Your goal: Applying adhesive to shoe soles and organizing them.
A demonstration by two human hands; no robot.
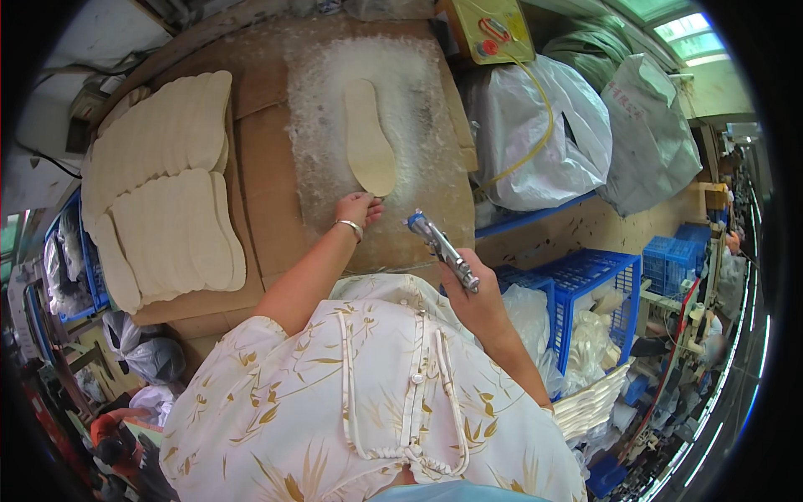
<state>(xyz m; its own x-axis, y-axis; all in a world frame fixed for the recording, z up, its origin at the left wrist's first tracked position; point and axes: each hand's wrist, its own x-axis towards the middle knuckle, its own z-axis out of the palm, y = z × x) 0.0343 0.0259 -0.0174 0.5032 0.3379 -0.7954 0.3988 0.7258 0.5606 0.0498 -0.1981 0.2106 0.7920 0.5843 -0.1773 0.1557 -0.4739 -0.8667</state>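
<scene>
A cream insole (368,138) lies lengthwise on a patch of white residue (314,92) over the brown cardboard. My left hand (361,211), with a bangle at the wrist, pinches the near rounded end of this insole. In my right hand (477,289) is a silver spray gun (443,251) with a blue tip, gripped by its body. Its tip points toward the left and away from me, a short way right of the insole's near end. Left of these, overlapping rows of similar insoles (159,192) lie spread on the cardboard.
A yellow container (485,29) with a yellow hose (548,125) stands at the far right. White sacks (544,134) sit beside the cardboard (268,184). Blue crates (585,284) with plastic-wrapped pieces stand to my right. Another person (109,431) is at the lower left.
</scene>
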